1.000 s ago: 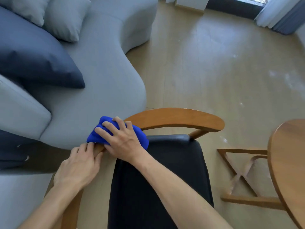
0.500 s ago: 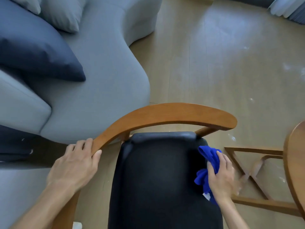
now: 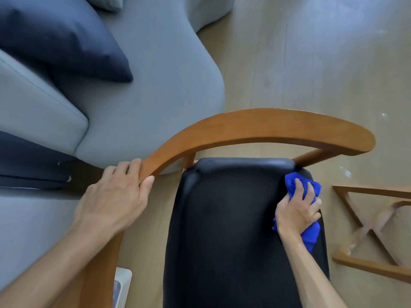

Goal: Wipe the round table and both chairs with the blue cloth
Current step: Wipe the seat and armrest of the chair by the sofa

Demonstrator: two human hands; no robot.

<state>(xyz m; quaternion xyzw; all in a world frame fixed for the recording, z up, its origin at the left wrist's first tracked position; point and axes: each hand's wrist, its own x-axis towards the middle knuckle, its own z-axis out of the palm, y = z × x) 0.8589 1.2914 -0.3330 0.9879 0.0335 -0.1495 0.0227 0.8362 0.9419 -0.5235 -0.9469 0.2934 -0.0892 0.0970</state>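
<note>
A chair with a curved wooden back rail point(image 3: 255, 127) and a black padded seat point(image 3: 226, 230) stands right below me. My left hand point(image 3: 113, 196) grips the left end of the rail, thumb on the inner side. My right hand point(image 3: 297, 211) holds the bunched blue cloth point(image 3: 310, 235) against the right edge of the seat, near its back corner. Only the wooden crossed base of the round table point(image 3: 375, 232) shows at the right; its top is out of view.
A grey sofa point(image 3: 138, 90) with a dark blue cushion point(image 3: 62, 41) sits close on the left, just behind the chair. Wooden floor point(image 3: 311, 52) stretches beyond the chair. A small white box point(image 3: 122, 285) lies on the floor at the bottom left.
My right hand carried the cloth from the left end of the back rail across to the seat's right edge and now wipes there. The left hand kept its grip on the rail.
</note>
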